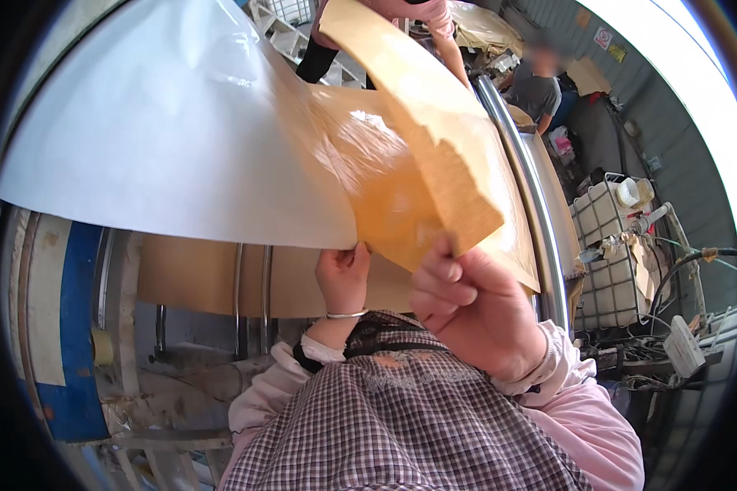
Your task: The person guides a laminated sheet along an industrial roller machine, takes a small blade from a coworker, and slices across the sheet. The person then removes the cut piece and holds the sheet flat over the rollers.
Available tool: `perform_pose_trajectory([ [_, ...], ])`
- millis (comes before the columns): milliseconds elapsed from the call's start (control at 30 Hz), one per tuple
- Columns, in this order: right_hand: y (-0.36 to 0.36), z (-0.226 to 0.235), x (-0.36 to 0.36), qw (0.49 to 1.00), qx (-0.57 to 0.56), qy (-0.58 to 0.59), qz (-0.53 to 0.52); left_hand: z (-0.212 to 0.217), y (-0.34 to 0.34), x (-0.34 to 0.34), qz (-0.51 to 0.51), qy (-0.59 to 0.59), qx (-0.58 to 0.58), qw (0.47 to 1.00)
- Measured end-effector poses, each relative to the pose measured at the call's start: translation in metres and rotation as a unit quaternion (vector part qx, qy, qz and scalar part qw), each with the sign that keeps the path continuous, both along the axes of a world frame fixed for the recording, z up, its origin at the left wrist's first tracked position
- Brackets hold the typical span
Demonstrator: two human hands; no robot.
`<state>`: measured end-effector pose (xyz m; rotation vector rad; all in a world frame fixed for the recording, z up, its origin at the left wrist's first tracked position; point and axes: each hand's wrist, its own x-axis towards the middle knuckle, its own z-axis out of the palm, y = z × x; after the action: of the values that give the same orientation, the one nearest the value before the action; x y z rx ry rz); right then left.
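A broad white sheet [172, 147] spreads over the left, with glossy orange-brown paper [385, 188] beside it. My left hand [341, 278] is closed in a pinch on the white sheet's near corner, where it meets the brown paper. Raised to the right, my right hand [479, 307] grips the near end of a brown paper strip [450, 176] between thumb and fingers. One edge of that strip is ragged, and it lifts and curves away toward the far side. Behind its far end, a person's pink sleeve [440, 20] shows; what their hands do is hidden.
A shiny metal roller [528, 188] runs along the right. Beyond it are a caged white tank [610, 254], cables and a grey-shirted person [535, 90]. More brown paper [192, 274] hangs below the white sheet, near metal bars [267, 299] and a blue panel [82, 327].
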<state>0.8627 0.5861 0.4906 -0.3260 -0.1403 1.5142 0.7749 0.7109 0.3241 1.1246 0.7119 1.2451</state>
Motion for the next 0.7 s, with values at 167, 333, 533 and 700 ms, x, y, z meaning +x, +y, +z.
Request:
perform_pose_trajectory([
  [167, 0.009, -0.011, -0.010, 0.998, -0.037, 0.017, 0.038, -0.010, -0.002, -0.001, 0.076, -0.058, 0.047, 0.994],
  [333, 0.030, -0.023, -0.025, 0.992, -0.075, 0.021, 0.102, -0.056, 0.009, -0.013, -0.009, -0.168, -0.129, 0.977],
  [533, 0.045, -0.033, -0.033, 0.981, -0.138, -0.004, 0.135, -0.047, -0.007, -0.020, 0.077, 0.159, 0.230, 0.957],
  [700, 0.050, -0.038, -0.033, 0.978, -0.155, -0.004, 0.138, -0.017, -0.005, -0.024, 0.037, 0.211, 0.236, 0.948],
])
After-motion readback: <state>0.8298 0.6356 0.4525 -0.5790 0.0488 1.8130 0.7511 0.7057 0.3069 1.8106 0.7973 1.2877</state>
